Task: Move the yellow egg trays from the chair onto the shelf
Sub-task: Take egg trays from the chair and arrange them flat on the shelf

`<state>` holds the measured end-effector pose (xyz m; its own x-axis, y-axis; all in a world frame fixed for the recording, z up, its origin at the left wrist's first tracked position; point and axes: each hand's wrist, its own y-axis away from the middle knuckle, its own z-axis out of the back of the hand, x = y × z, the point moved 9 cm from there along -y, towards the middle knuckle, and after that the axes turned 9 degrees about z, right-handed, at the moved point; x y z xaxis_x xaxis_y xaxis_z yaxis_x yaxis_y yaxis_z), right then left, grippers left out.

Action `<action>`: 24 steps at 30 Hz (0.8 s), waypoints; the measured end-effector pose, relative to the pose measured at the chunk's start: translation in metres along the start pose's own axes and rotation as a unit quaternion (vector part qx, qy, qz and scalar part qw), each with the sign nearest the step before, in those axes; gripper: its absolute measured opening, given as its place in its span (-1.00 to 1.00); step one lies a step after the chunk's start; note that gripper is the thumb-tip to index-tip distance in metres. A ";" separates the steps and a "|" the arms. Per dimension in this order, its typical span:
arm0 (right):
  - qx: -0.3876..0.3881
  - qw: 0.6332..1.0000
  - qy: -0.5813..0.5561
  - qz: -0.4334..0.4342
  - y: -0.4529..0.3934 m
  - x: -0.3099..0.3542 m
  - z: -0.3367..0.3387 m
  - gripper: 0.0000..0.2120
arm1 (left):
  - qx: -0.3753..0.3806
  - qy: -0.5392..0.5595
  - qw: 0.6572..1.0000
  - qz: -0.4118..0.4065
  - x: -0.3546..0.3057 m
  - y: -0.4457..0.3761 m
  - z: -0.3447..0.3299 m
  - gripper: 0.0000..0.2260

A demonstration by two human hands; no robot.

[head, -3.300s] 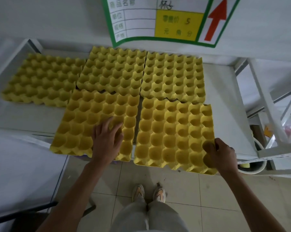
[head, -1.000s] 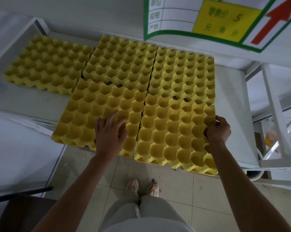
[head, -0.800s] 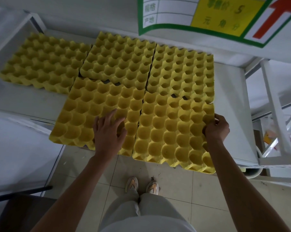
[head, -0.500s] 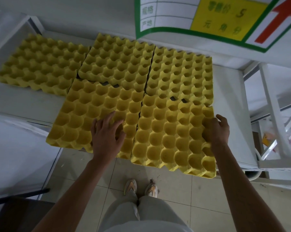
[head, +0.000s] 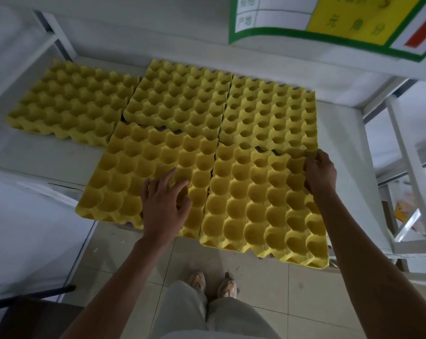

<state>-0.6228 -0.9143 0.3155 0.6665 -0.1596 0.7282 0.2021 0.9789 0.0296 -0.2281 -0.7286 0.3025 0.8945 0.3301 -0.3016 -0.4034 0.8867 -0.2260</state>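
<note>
Lying across the white shelf (head: 349,152) are five yellow egg trays, and the person is nudging the front pair into line. At about ten o'clock, the far-left tray (head: 70,104) is sitting alone against the back, with bare shelf in front of it. Next to it, toward twelve, the back-middle tray (head: 180,99) is butting up to the back-right tray (head: 270,113) so that their edges are meeting with barely a gap, probably to pack the surface.

Nearer the viewer, the front-left tray (head: 143,172) is overhanging the shelf's front lip, its far edge touching the back-middle one. The left hand (head: 164,206) is lying open and flat on this tray's near right part, fingers spread over the cups, gripping nothing; it seems to be pressing the tray down so it is not tipping off the edge or sliding.

At about three o'clock, the front-right tray (head: 256,204) is also jutting past the lip. The right hand (head: 321,173) is curling over its far right corner, fingers pinching the rim, likely steering it back against the back-right tray. No chair is showing clearly, so how many trays are waiting cannot be told.
</note>
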 end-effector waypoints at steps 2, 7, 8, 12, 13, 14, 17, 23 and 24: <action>0.005 1.000 -0.007 -0.015 -0.002 -0.005 0.001 -0.58 | 0.013 0.003 1.000 0.007 0.001 -0.001 0.000 -0.63; 0.058 0.998 0.033 -0.008 -0.013 0.004 0.006 -0.48 | 0.103 0.044 0.994 0.009 -0.003 0.000 0.006 -0.53; 0.038 0.998 0.060 0.000 -0.012 0.013 0.010 -0.43 | 0.116 0.059 0.991 0.008 -0.003 -0.002 0.011 -0.50; -0.055 0.976 0.158 0.137 0.018 0.092 -0.012 -0.48 | 0.044 0.084 0.995 -0.015 0.021 -0.033 0.058 -0.54; -0.066 0.966 0.170 0.182 0.033 0.119 -0.029 -0.51 | 0.015 0.088 0.996 -0.021 0.036 -0.048 0.072 -0.56; -0.068 0.957 0.171 0.222 0.051 0.147 -0.053 -0.52 | -0.008 0.089 0.996 -0.021 0.060 -0.066 0.085 -0.58; -0.005 0.942 0.163 0.294 0.107 0.213 -0.146 -0.43 | -0.051 0.066 0.996 -0.001 0.144 -0.132 0.111 -0.60; 0.124 0.903 0.278 0.303 0.106 0.267 -0.291 -0.37 | 0.152 -0.057 0.987 0.005 0.250 -0.238 0.049 -0.47; 0.135 0.895 0.295 0.305 0.100 0.268 -0.303 -0.38 | 0.178 -0.067 0.982 0.000 0.257 -0.242 0.037 -0.47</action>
<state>-0.2062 -0.8983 0.3061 0.8725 0.4544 0.1798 -0.4571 0.8890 -0.0286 0.1061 -0.8463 0.3136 0.9212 0.3488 -0.1724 -0.3321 0.9358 0.1183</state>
